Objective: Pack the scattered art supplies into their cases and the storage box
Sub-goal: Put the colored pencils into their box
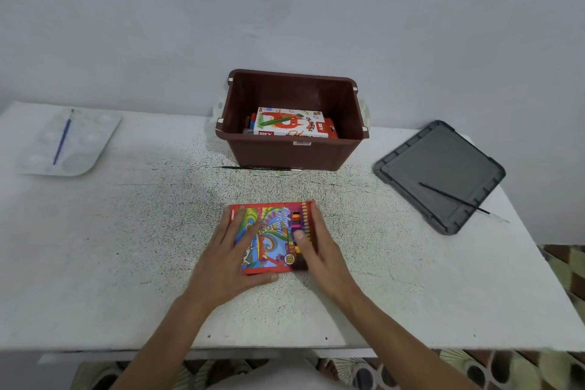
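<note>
At the far left, a white palette (95,149) holds 1 blue brush (62,140). Near centre, the left hand (228,260) lies flat, fingers straight, on the colour pencil case (275,231) on the table (126,247). Beyond it, a black brush (259,168) lies before the brown storage box (294,152), which holds a pastel box (291,122). The right hand (323,256) rests straight-fingered along the case's right edge. At the right, a grey lid (437,161) carries 1 thin brush (452,198).

table (126,247) | brown box (294,155) | grey lid (437,165) | palette (95,136) | pencil case (275,225) | paintbrush (262,168)
</note>
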A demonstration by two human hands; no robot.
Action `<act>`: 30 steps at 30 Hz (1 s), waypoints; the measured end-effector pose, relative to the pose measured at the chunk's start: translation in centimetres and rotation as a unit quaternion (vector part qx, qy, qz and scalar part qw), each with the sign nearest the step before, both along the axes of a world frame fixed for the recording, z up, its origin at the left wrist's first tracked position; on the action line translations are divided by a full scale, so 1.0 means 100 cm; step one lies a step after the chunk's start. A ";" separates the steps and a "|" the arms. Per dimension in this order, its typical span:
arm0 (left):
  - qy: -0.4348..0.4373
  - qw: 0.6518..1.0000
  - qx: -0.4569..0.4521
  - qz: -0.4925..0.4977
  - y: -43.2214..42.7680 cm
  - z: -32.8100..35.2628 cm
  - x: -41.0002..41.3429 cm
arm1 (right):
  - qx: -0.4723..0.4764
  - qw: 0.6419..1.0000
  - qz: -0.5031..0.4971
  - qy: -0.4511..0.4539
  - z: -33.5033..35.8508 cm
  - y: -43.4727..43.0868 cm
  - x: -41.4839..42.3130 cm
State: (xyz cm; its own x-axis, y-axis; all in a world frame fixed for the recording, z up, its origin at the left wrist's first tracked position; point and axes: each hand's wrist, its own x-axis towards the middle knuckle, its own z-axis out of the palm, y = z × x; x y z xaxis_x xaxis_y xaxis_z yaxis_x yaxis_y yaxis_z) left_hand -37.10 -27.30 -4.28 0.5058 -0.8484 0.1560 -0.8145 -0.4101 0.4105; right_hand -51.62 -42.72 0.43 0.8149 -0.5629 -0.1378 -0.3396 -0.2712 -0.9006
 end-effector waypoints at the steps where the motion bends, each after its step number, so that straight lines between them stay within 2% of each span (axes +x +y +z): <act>1: 0.000 1.000 0.000 -0.001 0.000 0.000 0.000 | -0.007 1.000 -0.003 0.001 0.001 0.002 0.000; 4: -0.005 1.000 0.004 0.001 0.000 0.000 0.000 | -0.044 0.999 0.012 0.015 0.003 0.006 0.001; 8: -0.002 1.000 0.002 0.001 0.001 0.000 0.000 | 0.024 1.000 -0.006 0.003 0.002 0.001 0.001; 12: 0.021 1.000 0.006 0.004 0.001 0.003 0.000 | 0.030 0.999 -0.010 -0.019 -0.001 0.007 0.000; 15: 0.065 0.998 0.003 0.014 0.003 0.008 0.000 | 0.083 0.996 -0.025 -0.038 0.001 0.003 -0.004; 17: 0.127 0.991 -0.025 0.039 0.002 0.013 -0.002 | 0.103 0.992 -0.050 -0.053 0.007 0.001 -0.008; 20: 0.233 0.959 -0.071 0.144 0.000 0.020 -0.006 | 0.127 0.985 -0.082 -0.082 0.015 0.001 -0.011; 22: 0.247 0.945 -0.082 0.197 -0.002 0.026 -0.010 | 0.125 0.984 -0.095 -0.085 0.017 -0.001 -0.012; 30: 0.425 0.850 -0.184 0.250 -0.012 0.058 -0.023 | 0.162 0.977 -0.115 -0.082 0.026 0.004 -0.018</act>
State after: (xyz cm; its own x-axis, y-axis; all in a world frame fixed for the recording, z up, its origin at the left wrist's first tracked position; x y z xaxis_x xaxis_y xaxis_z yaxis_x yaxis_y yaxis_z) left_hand -39.37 -28.47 1.49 0.8521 -0.4662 -0.2381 0.0793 -0.3346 0.9390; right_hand -53.46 -42.32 3.02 0.6980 -0.6825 -0.2167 -0.2019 0.1028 -0.9740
